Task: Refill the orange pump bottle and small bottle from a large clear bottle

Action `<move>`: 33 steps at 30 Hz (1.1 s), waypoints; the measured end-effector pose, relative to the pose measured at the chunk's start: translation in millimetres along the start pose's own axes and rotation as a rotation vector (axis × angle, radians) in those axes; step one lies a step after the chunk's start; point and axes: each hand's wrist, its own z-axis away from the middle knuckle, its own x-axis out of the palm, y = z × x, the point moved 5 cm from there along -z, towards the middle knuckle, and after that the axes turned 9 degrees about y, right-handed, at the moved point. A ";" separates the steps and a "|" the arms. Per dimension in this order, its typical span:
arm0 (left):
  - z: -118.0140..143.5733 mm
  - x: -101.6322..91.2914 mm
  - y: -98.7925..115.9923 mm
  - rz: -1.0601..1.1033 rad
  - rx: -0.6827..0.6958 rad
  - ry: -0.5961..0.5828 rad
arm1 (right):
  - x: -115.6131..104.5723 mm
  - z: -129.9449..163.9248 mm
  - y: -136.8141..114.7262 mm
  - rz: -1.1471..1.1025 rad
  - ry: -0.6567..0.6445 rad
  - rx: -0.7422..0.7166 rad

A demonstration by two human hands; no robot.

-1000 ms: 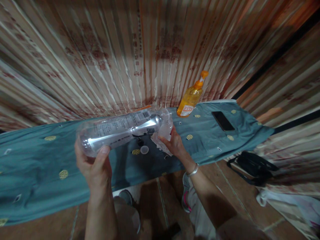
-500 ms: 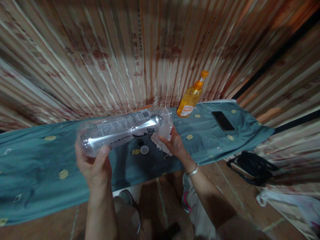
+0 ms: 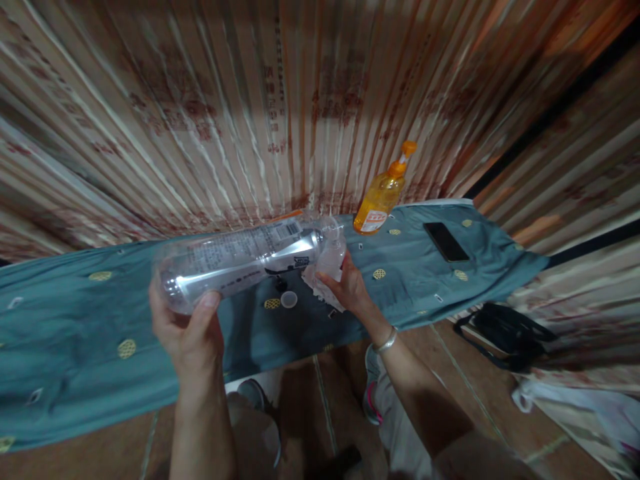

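Above the bench (image 3: 75,333), seen from the head camera: left hand (image 3: 187,330) wrapped around the base of a clear plastic bottle (image 3: 240,263), thumb pressed on the near side, grip closed firmly on it. Bottle held nearly level, lying on its side in the air, base to the left, neck to the right, printed label with a barcode facing up. Right hand (image 3: 350,290) at the neck end, fingers (image 3: 330,283) pinched around a small clear cup (image 3: 331,257) held right against the bottle's mouth; grip narrow and closed on that cup. Silver bracelet (image 3: 386,343) on the right wrist.

Directly beneath the two hands, on the teal cloth with yellow dots covering the bench: a small whitish cap (image 3: 289,299) lying flat, just beside a crumpled piece of white tissue (image 3: 323,290) partly hidden by the right hand. Farther back and to the right, standing upright against the wall, an orange pump bottle (image 3: 383,193). Well to the right of it, a dark phone (image 3: 446,241) lying flat on the cloth.

Behind the bench, a striped curtain-like wall covering (image 3: 250,100). Below the bench's right end, on the tiled floor, a black bag (image 3: 510,333); near the lower edge, the person's own shoes, partly visible.
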 end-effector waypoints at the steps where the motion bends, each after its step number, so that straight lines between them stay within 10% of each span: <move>1: -0.3 -0.3 -0.2 -0.009 0.003 -0.002 | 0.0 0.1 -0.1 0.002 -0.001 -0.004; 33: 1.0 5.0 8.3 0.009 -0.047 0.013 | -0.1 0.8 1.7 0.008 0.019 -0.032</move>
